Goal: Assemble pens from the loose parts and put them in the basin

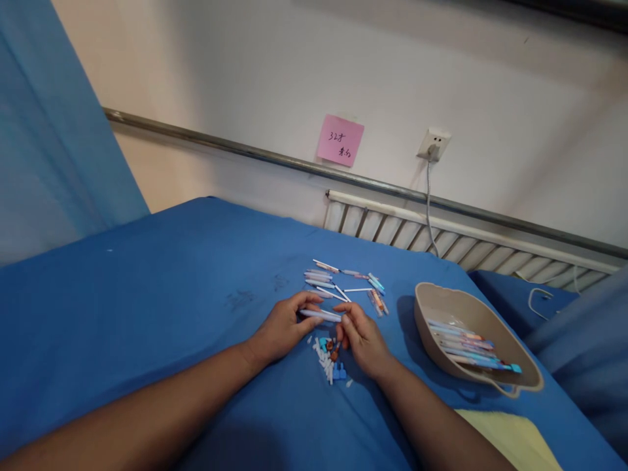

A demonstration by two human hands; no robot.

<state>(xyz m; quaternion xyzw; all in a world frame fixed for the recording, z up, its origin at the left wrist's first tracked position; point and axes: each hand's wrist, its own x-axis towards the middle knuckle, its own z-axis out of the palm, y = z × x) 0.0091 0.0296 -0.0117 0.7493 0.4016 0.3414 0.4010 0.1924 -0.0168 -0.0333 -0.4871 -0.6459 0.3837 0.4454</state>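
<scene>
A pale lilac pen barrel lies level between my two hands. My left hand pinches its left end, and the fingers of my right hand close on its right end. Just beyond my fingers lie pen barrels and thin white sticks like refills, with orange and clear barrels to their right. Nearer to me is a small heap of short white pieces, together with blue clip-like pieces and orange-brown ones.
To the right stands a beige basket holding several pens. A yellow cloth or paper lies before it. Blue cloth covers the bed-like surface. Behind are a radiator, a metal rail and a plugged-in socket.
</scene>
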